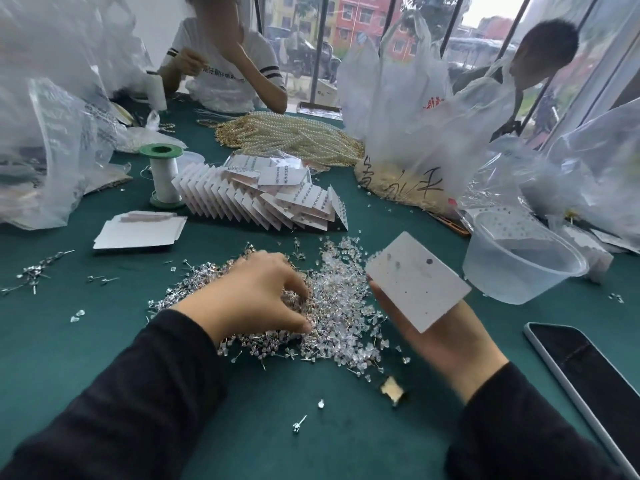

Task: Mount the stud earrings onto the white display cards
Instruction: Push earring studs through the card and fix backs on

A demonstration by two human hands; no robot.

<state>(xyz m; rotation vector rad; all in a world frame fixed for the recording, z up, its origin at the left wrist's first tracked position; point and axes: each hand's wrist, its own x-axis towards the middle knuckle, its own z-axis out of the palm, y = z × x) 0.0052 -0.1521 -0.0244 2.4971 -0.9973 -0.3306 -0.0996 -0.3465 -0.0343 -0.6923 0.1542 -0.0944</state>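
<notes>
A wide pile of small stud earrings (341,306) with clear backs is spread on the green table in front of me. My left hand (256,294) reaches into the pile with curled fingers, thumb and fingertips pinching among the studs; whether it holds one I cannot tell. My right hand (446,341) holds up a white display card (417,282), tilted, with a few studs or holes showing near its top. A fanned row of filled cards (263,199) lies further back.
A clear plastic tub (519,258) stands to the right, a phone (588,372) at the near right edge. A flat white box (138,230), a thread spool (164,174), pearl strands (294,133) and plastic bags surround the work area. Two people sit across the table.
</notes>
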